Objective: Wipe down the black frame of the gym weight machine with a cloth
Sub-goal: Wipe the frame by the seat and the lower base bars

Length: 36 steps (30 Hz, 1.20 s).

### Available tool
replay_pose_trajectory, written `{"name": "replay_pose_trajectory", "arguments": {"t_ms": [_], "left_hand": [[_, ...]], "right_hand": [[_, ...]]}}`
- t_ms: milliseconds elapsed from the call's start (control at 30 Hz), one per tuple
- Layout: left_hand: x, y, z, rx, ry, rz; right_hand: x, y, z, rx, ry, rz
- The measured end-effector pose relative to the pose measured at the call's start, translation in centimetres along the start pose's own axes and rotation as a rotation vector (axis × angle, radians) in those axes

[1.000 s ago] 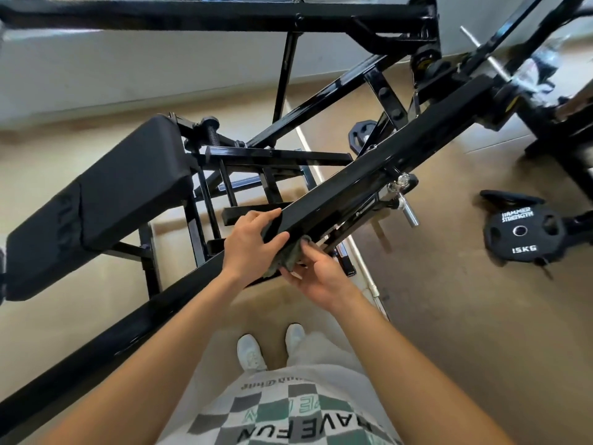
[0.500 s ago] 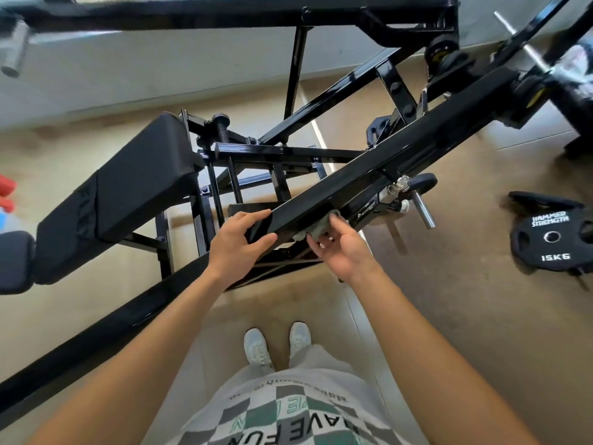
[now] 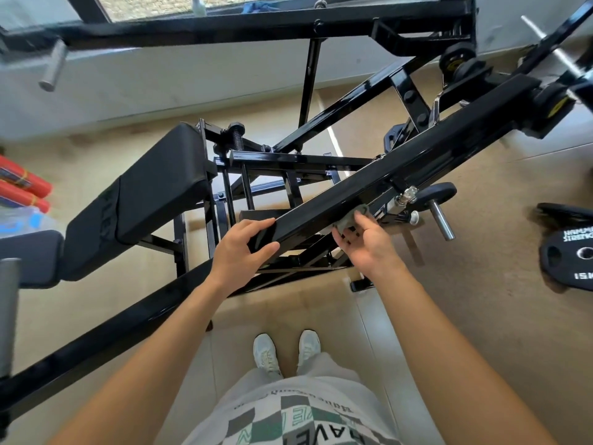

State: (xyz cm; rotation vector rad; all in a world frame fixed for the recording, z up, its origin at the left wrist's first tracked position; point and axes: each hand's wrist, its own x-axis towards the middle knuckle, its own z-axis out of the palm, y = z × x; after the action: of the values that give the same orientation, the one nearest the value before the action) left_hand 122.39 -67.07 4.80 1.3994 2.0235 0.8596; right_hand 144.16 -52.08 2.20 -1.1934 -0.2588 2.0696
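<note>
Far left edge of the frame, two red tubes (image 3: 24, 186) lie on the floor. Moving in, the padded black bench back (image 3: 154, 187) tilts up through the centre-left.

Now the black frame (image 3: 417, 162) itself: a long square beam that runs from the lower left corner clear up to the upper right, crossing the middle of the picture.

Dead centre, the left hand (image 3: 239, 252) grips that beam, fingers laid over its top face and thumb curled round the near edge. A firm hold, the beam between thumb and fingers. Below it, at bottom centre, a pair of white shoes (image 3: 285, 351) stands on the tan floor (image 3: 481, 316).

Just right of centre, there's the grey cloth (image 3: 351, 218), bunched up and touching the beam's near lower edge. The right hand (image 3: 369, 242) has it: fingers curled round the cloth, pressing it up against the frame, palm turned toward the camera.

Further right, a small black plate (image 3: 436, 192) sits on a steel peg (image 3: 442, 221) sticking out just beside that hand. At the right edge, a large black weight plate (image 3: 568, 252) with white lettering lies flat on the floor, well apart from both hands.
</note>
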Motion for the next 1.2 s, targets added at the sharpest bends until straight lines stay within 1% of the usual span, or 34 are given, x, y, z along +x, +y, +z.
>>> {"name": "replay_pose_trajectory", "arguments": {"t_ms": [167, 233, 300, 400, 533, 633, 733, 800, 933, 1100, 1200], "left_hand": [[-0.5, 0.2, -0.3, 0.071, -0.059, 0.029], [-1.4, 0.0, -0.7, 0.158, -0.043, 0.059], [-2.7, -0.8, -1.7, 0.163, -0.013, 0.058], [-5.1, -3.0, -4.3, 0.083, 0.059, -0.012], [-9.5, -8.0, -8.5, 0.128, 0.131, -0.127], [-13.2, -12.5, -11.7, 0.187, 0.144, -0.215], [-16.4, -16.4, -14.5, 0.148, 0.111, -0.274], [-17.4, -18.1, -15.7, 0.058, 0.056, -0.259], [-17.5, -19.9, -16.8, -0.059, -0.058, -0.142], [-17.3, -21.3, -17.0, -0.106, -0.089, -0.033], [-17.1, -21.6, -17.3, -0.12, -0.112, -0.009]], "right_hand": [[-1.3, 4.1, 0.5, -0.085, -0.063, 0.098], [-2.0, 5.8, 0.9, -0.124, -0.096, 0.129], [-2.7, 7.5, 1.4, -0.148, -0.127, 0.152], [-3.9, 10.0, 2.0, -0.174, -0.15, 0.21], [-5.4, 13.7, 2.9, -0.206, -0.172, 0.254], [-6.0, 16.6, 3.9, -0.222, -0.184, 0.259], [-6.6, 20.0, 5.2, -0.217, -0.147, 0.257], [-7.2, 22.2, 6.1, -0.16, -0.099, 0.25], [-9.3, 26.7, 7.6, -0.113, -0.034, 0.195], [-12.0, 33.0, 10.2, -0.119, 0.047, 0.14], [-13.4, 35.9, 11.3, -0.135, 0.049, 0.105]]}}
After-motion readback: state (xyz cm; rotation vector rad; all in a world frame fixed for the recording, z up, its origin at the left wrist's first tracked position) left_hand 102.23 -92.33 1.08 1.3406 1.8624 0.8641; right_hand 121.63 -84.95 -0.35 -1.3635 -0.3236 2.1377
